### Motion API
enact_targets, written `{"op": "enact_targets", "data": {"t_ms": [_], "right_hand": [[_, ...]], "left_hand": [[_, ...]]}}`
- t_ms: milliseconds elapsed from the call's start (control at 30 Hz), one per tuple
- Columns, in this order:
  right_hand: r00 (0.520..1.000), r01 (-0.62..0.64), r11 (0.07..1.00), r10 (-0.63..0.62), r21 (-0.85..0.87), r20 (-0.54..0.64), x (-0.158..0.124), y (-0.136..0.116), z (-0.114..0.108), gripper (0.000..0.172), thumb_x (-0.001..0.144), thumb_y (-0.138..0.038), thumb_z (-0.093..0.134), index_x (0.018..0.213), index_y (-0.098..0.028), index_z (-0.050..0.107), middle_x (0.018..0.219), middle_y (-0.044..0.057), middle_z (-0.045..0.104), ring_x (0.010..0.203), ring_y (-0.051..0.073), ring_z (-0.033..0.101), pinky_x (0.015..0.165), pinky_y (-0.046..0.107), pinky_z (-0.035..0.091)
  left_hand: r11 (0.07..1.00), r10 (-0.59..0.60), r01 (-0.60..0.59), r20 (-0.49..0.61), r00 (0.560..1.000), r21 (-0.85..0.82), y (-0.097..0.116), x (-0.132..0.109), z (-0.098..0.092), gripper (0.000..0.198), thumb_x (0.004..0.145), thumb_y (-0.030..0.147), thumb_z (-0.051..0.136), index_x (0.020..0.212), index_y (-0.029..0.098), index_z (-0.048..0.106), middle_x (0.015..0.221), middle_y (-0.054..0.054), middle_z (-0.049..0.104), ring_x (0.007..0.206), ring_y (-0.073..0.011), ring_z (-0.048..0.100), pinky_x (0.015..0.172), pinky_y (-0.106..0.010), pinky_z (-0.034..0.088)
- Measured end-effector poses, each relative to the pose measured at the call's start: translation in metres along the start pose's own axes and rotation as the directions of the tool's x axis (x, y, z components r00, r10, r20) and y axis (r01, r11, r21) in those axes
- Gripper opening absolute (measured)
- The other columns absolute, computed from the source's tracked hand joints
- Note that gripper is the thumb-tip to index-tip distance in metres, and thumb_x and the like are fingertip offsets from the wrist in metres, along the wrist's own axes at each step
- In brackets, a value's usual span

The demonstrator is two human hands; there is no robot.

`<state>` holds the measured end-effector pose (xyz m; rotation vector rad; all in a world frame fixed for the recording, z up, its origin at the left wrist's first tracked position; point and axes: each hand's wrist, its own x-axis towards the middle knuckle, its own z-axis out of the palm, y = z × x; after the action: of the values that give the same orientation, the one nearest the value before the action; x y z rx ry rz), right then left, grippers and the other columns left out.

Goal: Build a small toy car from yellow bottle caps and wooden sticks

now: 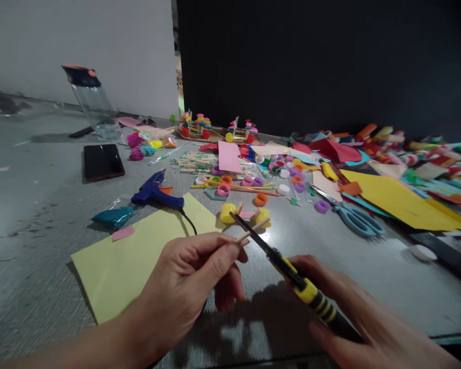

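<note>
My left hand (192,287) pinches a thin wooden stick (255,229) between thumb and forefinger, holding it out to the right. My right hand (361,318) grips the yellow-and-black striped handle of a cutter (292,274). The cutter's dark blades close around the stick near its middle. Just behind the stick, two yellow bottle caps (228,212) joined by a stick rest on the grey table (34,215).
A pale yellow paper sheet (138,251) lies under my left hand. A blue glue gun (155,192), a black phone (102,161), blue scissors (355,218), a water bottle (94,102), coloured caps, sticks and paper scraps crowd the table's middle and right.
</note>
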<state>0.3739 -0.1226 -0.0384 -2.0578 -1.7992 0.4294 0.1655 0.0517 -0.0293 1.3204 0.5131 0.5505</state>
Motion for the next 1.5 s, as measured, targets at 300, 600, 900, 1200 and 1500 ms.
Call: {"op": "enact_targets", "data": {"t_ms": [300,600,900,1200,1500], "right_hand": [[1.0,-0.021,1.0,0.021,0.01,0.018,0.001,-0.001,0.001,0.067,0.084,-0.033,0.063,0.147,-0.037,0.041,0.137,0.006,0.063,0.114,0.032,0.067,0.079,0.033,0.064],[0.998,-0.053,0.998,0.052,0.042,0.026,0.001,-0.002,0.002,0.063,0.083,-0.033,0.062,0.144,-0.035,0.045,0.137,0.005,0.063,0.115,0.03,0.067,0.081,0.03,0.063],[0.989,-0.149,0.986,0.147,0.071,0.035,0.007,-0.02,-0.005,0.054,0.076,-0.033,0.057,0.13,-0.03,0.06,0.133,0.003,0.067,0.115,0.029,0.067,0.083,0.031,0.062],[0.983,-0.186,0.979,0.186,0.085,0.008,0.007,-0.02,-0.004,0.058,0.075,-0.033,0.057,0.132,-0.027,0.061,0.132,0.006,0.067,0.116,0.032,0.066,0.082,0.033,0.063],[0.981,-0.189,0.975,0.193,0.117,-0.027,0.007,-0.025,-0.005,0.055,0.073,-0.034,0.056,0.128,-0.028,0.064,0.128,0.004,0.07,0.111,0.03,0.069,0.078,0.032,0.063]], "left_hand": [[1.0,-0.009,0.009,0.005,1.0,-0.001,0.0,0.0,0.001,0.022,0.091,0.036,0.062,0.079,0.019,0.071,0.053,0.002,0.068,0.044,-0.0087,0.057,0.045,-0.015,0.047],[1.0,-0.008,0.008,0.013,1.0,0.0,0.0,0.0,0.0,0.023,0.092,0.035,0.061,0.08,0.018,0.071,0.055,0.001,0.068,0.045,-0.0086,0.058,0.046,-0.015,0.048],[1.0,-0.014,0.014,0.016,1.0,0.002,0.001,0.001,0.001,0.025,0.095,0.033,0.058,0.08,0.017,0.07,0.056,0.002,0.068,0.047,-0.0083,0.058,0.047,-0.015,0.049],[1.0,-0.013,0.013,0.038,0.999,0.004,-0.002,0.002,-0.001,0.025,0.095,0.034,0.058,0.08,0.018,0.07,0.055,0.002,0.068,0.047,-0.0079,0.058,0.048,-0.015,0.049],[1.0,-0.015,0.014,0.046,0.999,0.013,-0.002,0.0,-0.001,0.027,0.096,0.033,0.057,0.079,0.017,0.07,0.056,0.002,0.068,0.047,-0.0071,0.058,0.048,-0.014,0.049]]}}
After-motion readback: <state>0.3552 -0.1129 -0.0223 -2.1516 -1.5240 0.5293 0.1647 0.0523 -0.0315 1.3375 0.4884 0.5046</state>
